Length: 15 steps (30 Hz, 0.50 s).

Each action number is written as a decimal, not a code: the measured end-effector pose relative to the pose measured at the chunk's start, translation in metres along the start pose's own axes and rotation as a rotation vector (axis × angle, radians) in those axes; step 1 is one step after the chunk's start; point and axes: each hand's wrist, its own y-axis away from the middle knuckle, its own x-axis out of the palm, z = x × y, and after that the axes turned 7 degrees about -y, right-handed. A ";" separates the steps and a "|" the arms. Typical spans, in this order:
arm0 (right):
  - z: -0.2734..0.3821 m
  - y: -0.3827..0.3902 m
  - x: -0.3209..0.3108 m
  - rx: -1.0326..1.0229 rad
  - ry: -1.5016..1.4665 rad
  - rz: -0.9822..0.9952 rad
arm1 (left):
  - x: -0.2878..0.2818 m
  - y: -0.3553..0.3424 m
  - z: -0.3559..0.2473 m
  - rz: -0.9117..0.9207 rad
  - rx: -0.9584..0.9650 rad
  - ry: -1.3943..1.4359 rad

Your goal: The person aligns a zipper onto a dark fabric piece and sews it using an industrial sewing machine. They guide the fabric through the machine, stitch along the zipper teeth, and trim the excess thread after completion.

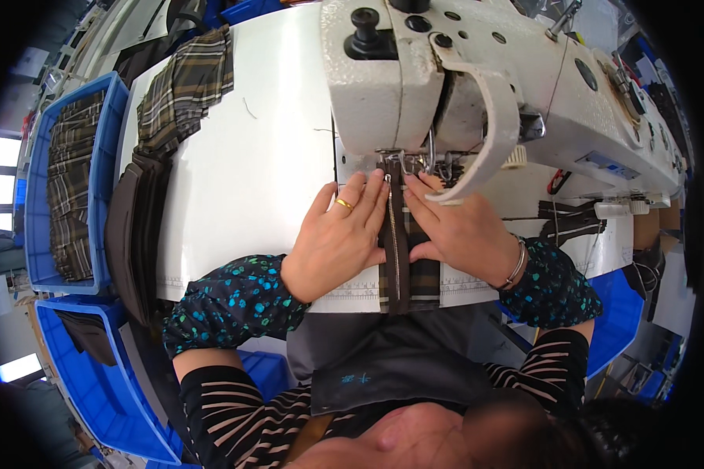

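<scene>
At the far left, two blue bins (pixel 105 117) stand off the table (pixel 250 156); the upper one holds folded plaid pieces. A plaid stack (pixel 184 86) and a dark fabric pile (pixel 137 234) lie on the table's left part, well apart from the hands.

Left hand (pixel 338 242): lies flat, fingers spread and pressed down on the table just left of the zipper strip (pixel 395 250), fingertips close to the presser foot (pixel 403 160). It pinches nothing. A ring sits on one finger.

Zipper strip: dark, with a metal zipper along it, laid over plaid cloth (pixel 422 273), running from the table's near edge straight up under the foot of the white sewing machine (pixel 461 70).

Right hand (pixel 461 230): flat on the plaid cloth, touching the strip's right edge, fingers extended toward the needle area, thumb tucked against the strip. No pinch; it presses.

Judgement: good work here calls for even downward pressure from both hands, the strip kept straight in line with the foot, and fingertips held clear of the needle.
</scene>
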 end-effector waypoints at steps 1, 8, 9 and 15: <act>0.000 0.002 0.000 0.009 0.003 -0.004 | 0.001 -0.001 0.000 -0.007 0.005 0.018; -0.008 0.002 0.000 0.017 -0.033 -0.092 | 0.010 -0.009 0.005 -0.104 0.036 0.010; -0.009 0.002 0.000 0.011 -0.028 -0.099 | 0.011 -0.009 0.005 -0.099 0.031 0.011; -0.014 -0.002 0.004 -0.044 0.027 -0.183 | 0.010 -0.012 0.007 -0.081 0.015 0.023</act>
